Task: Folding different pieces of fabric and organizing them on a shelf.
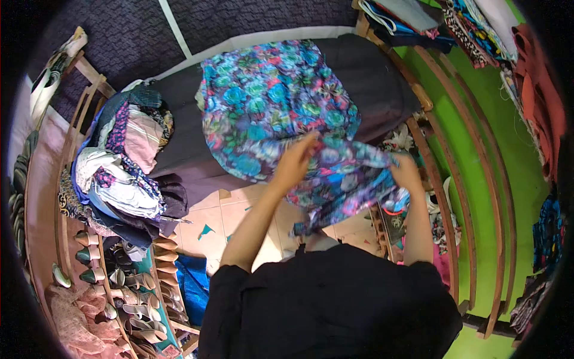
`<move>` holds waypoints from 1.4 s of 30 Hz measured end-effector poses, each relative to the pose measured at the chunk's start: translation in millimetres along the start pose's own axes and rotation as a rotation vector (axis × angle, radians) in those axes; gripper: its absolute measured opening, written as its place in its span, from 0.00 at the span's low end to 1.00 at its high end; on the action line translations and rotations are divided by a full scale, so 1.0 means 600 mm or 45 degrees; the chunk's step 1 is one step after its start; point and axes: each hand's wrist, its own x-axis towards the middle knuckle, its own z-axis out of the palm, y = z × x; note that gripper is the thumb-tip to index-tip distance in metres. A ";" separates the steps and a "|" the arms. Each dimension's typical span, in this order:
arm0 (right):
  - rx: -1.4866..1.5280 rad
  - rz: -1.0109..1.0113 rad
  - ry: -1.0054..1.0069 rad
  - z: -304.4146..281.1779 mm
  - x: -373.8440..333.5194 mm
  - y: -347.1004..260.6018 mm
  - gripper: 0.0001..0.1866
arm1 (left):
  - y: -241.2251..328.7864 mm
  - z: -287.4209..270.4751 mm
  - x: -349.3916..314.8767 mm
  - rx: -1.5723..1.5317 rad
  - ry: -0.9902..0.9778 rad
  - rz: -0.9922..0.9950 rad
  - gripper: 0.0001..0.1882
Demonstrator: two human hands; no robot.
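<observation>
A blue, purple and pink floral cloth [269, 90] is partly spread over the dark covered surface in front of me, its near part lifted and bunched toward my body. My left hand [296, 158] is at the middle of the cloth, its fingers curled at a fold and slightly blurred. At the cloth's right end, my right hand [406, 172] grips the raised edge. Between and below my hands the loose part hangs down in creases, with its lower end near my chest.
Piled clothes [122, 173] lie on the left end of the dark covered surface [371, 72]. Shoes fill a wooden rack [140, 293] at lower left. Curved-looking wooden slats [472, 149] run along the green wall at right, with folded garments [412, 24] above. Scraps dot the tiled floor [203, 218].
</observation>
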 end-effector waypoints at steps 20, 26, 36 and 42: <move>0.753 0.360 -0.657 -0.087 0.121 -0.037 0.08 | -0.146 -0.127 -0.080 0.805 1.284 -0.312 0.43; 0.614 -0.043 -0.967 -0.072 0.054 -0.055 0.08 | -0.079 -0.165 0.029 1.166 0.224 -0.003 0.36; 0.477 0.260 -0.449 -0.140 -0.031 -0.049 0.15 | -0.092 -0.284 0.103 0.965 -0.383 -0.182 0.13; 0.500 -0.100 -0.387 -0.132 -0.026 -0.125 0.09 | 0.014 -0.147 0.094 0.992 -0.622 0.209 0.39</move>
